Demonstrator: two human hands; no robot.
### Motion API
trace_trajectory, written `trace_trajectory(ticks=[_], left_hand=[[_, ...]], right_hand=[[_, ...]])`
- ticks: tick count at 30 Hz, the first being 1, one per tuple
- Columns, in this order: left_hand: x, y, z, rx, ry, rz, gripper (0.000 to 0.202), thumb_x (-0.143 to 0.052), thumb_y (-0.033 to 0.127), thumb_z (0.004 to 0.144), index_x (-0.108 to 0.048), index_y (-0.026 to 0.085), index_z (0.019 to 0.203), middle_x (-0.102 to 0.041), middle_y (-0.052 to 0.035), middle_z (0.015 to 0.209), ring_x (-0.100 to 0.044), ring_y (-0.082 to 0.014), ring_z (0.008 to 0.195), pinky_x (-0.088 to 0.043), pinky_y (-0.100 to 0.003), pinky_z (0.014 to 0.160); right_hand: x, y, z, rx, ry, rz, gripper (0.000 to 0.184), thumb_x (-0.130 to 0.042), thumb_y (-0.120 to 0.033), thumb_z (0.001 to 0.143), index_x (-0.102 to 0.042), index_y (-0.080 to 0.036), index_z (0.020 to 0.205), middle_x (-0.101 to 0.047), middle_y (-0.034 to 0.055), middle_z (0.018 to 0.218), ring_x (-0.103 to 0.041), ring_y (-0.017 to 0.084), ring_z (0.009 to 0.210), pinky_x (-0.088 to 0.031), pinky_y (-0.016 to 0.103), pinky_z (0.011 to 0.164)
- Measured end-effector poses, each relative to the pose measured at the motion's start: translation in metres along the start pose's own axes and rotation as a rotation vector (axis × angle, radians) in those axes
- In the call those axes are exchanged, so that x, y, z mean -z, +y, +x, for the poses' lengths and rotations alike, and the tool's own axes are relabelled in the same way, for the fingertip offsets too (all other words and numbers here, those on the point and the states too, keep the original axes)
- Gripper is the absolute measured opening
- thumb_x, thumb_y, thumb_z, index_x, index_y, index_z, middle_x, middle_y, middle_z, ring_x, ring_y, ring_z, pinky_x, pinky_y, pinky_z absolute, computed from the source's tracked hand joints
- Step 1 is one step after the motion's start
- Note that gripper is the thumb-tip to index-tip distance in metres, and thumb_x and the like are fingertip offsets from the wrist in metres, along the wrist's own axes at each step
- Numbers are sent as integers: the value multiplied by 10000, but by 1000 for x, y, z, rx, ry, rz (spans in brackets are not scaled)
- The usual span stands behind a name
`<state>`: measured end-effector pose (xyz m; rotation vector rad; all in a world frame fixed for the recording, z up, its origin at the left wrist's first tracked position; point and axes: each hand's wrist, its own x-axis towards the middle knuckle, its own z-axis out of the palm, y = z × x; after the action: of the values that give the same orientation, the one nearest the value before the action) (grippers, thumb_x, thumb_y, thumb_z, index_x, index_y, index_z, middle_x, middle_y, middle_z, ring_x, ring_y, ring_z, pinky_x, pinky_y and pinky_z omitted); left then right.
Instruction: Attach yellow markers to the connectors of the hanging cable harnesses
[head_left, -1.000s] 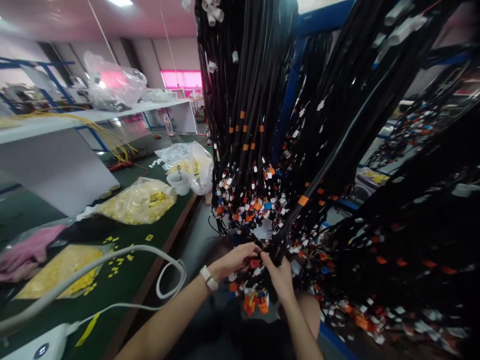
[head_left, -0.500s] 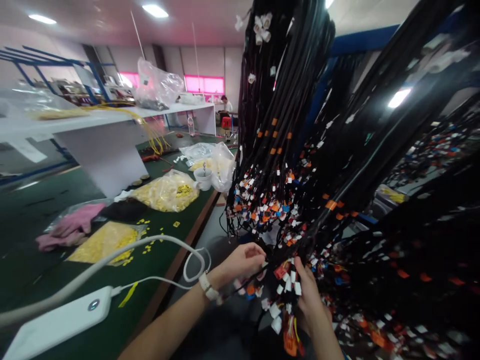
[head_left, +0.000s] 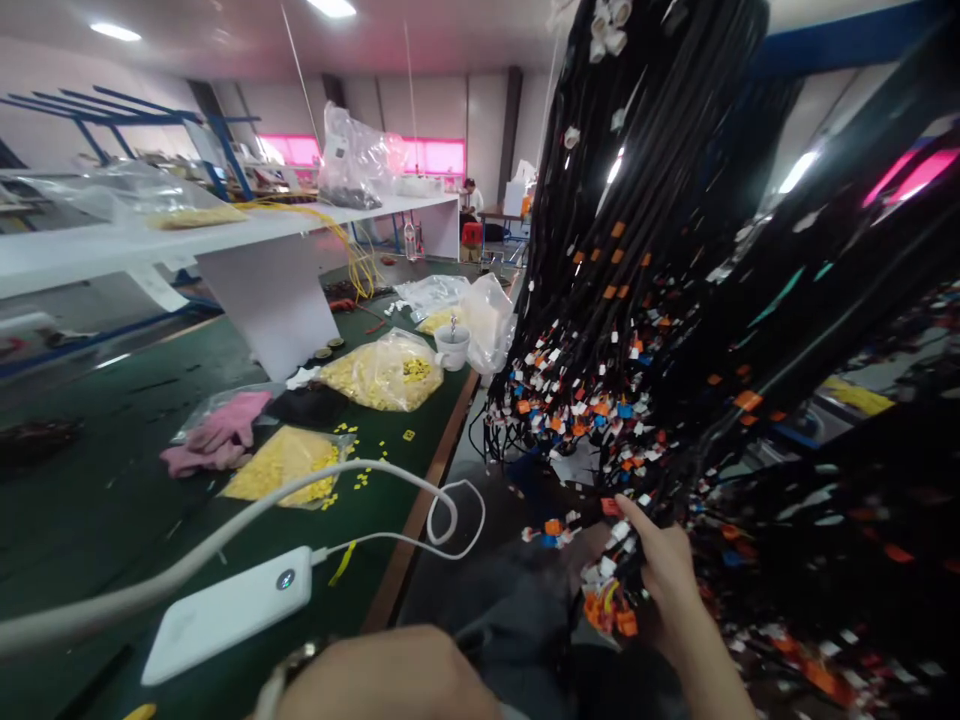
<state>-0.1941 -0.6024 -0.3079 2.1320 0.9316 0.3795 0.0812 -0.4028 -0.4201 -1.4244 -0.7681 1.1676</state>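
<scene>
My right hand (head_left: 667,565) is wrapped round a wire harness, whose white and orange connectors (head_left: 611,605) stick out on its left side; part of the grip is hidden. Close by the right thumb is a red-orange connector (head_left: 611,507). At the bottom edge, near the camera, my left hand (head_left: 397,680) shows only its blurred back, with a watch (head_left: 289,675) at the wrist. Its fingers are out of sight. A thick bundle of black cables (head_left: 637,200) hangs in front, ending in many white, orange and blue connectors.
On the green bench lie a white power bank (head_left: 229,612) with a cable, bags of yellow pieces (head_left: 386,375), pink gloves (head_left: 221,435) and a white mug (head_left: 452,348). A white shelf (head_left: 262,240) stands behind. Another person (head_left: 472,200) sits far back.
My left hand has left the connectors and come down and back toward the camera. The right hand keeps its hold on the harness. The view has turned slightly left.
</scene>
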Motion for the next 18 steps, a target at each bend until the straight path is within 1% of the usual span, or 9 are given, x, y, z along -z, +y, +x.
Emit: trace_trajectory(ticks=[2, 3, 5, 7, 8, 10, 12, 15, 18], left_hand=[[26, -13, -32, 102, 37, 27, 244, -458, 305, 865, -646, 222, 998, -692, -24, 833, -630, -138, 725, -449, -202, 658], [38, -25, -44, 255, 97, 72, 254, -434, 302, 872, -647, 228, 991, -694, -21, 851, -631, -139, 754, -451, -203, 694], [58, -57, -58, 564, 259, 194, 304, -383, 306, 880, -645, 211, 1002, -696, -43, 883, -636, -169, 812, -460, -243, 759], [70, -97, -62, 783, 405, 343, 352, -354, 293, 874, -637, 160, 1036, -677, -106, 1021, -620, -235, 953, -449, -332, 863], [73, -117, -61, 818, 448, 375, 373, -339, 279, 874, -622, 135, 1069, -652, -127, 1097, -601, -248, 1016, -433, -359, 909], [74, -151, -58, 789, 457, 399, 385, -320, 231, 865, -597, 117, 1106, -622, -135, 1162, -585, -239, 1058, -420, -362, 948], [74, -174, -57, 796, 501, 493, 396, -298, 157, 842, -581, 93, 1111, -610, -156, 1166, -578, -242, 1068, -417, -366, 955], [76, -187, -68, 940, 549, 700, 400, -276, 81, 807, -574, 61, 1074, -622, -197, 1076, -586, -271, 1017, -428, -387, 911], [80, -191, -88, 1075, 459, 852, 360, -271, 65, 801, -598, 58, 952, -625, -215, 952, -593, -296, 937, -426, -410, 873]], right_hand=[[2, -5, 3, -66, -26, 24, 516, -861, -297, 445, -665, -139, 895, -718, 44, 812, -671, 222, 691, -565, 286, 585], [3, -7, 4, -98, -41, 38, 510, -864, -286, 440, -661, -144, 885, -713, 33, 761, -664, 216, 636, -563, 292, 549], [4, -10, 4, -159, -73, 55, 472, -861, -290, 453, -653, -156, 855, -685, 5, 646, -624, 193, 504, -541, 294, 459], [3, -11, 2, -192, -83, 67, 431, -854, -300, 470, -645, -162, 820, -651, -15, 571, -580, 172, 425, -513, 285, 400], [1, -11, 2, -193, -78, 76, 420, -853, -299, 472, -642, -161, 808, -644, -18, 561, -574, 166, 420, -507, 276, 392], [-2, -9, 1, -174, -41, 103, 410, -856, -280, 460, -640, -152, 784, -642, -16, 565, -582, 154, 444, -501, 244, 400], [-5, -6, 0, -147, 9, 130, 400, -859, -257, 442, -641, -144, 759, -640, -20, 569, -581, 136, 456, -494, 213, 410], [-6, -1, 0, -108, 55, 162, 398, -858, -247, 436, -654, -144, 762, -653, -24, 602, -584, 122, 482, -501, 197, 435], [-3, 0, -2, -117, 53, 164, 376, -856, -257, 450, -660, -145, 751, -662, -15, 610, -595, 128, 505, -505, 199, 443]])
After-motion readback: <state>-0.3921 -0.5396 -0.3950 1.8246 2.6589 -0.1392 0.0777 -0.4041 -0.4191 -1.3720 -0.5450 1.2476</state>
